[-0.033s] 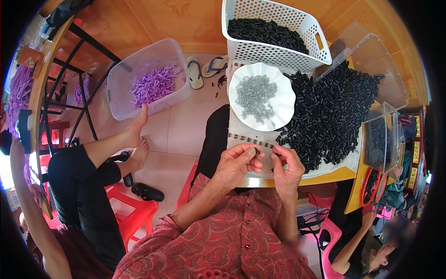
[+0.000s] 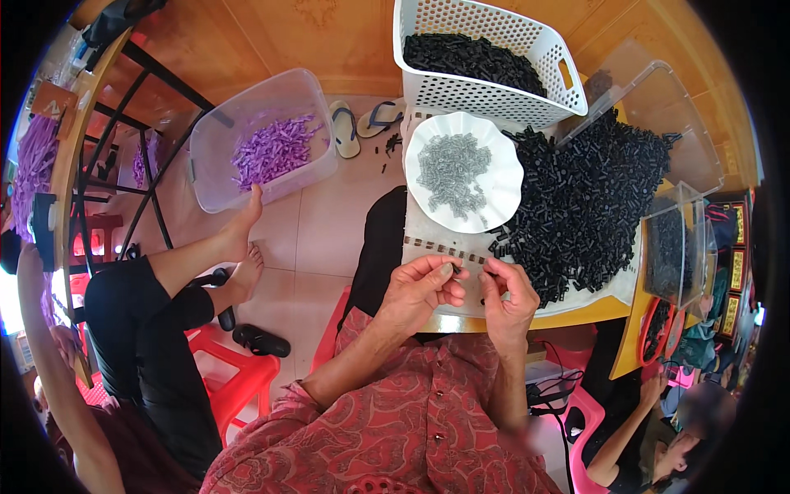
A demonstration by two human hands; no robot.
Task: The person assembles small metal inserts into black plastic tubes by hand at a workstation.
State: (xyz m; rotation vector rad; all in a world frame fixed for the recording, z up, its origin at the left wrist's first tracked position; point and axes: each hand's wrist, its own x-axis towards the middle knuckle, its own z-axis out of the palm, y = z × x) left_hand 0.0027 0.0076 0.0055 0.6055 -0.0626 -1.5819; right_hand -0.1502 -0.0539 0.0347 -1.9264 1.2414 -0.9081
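Observation:
My left hand (image 2: pixel 421 290) is closed in a pinch, with a small black plastic piece (image 2: pixel 457 269) between thumb and fingertips. Close beside it, my right hand (image 2: pixel 508 298) pinches a tiny dark piece, mostly covered by the fingers. Both hands hover over the table's near edge, a small gap between their fingertips. Beyond them a white scalloped plate (image 2: pixel 504 177) holds many small clear plastic pieces (image 2: pixel 453 173). To its right spreads a large heap of short black plastic pieces (image 2: pixel 576 214) on a pale cloth.
A white perforated basket (image 2: pixel 494 100) of black pieces stands at the back. Clear plastic bins (image 2: pixel 675 247) line the right side. On the floor at left sit a translucent tub (image 2: pixel 206 177) of purple pieces and sandals (image 2: pixel 346 132). Other people sit at left and lower right.

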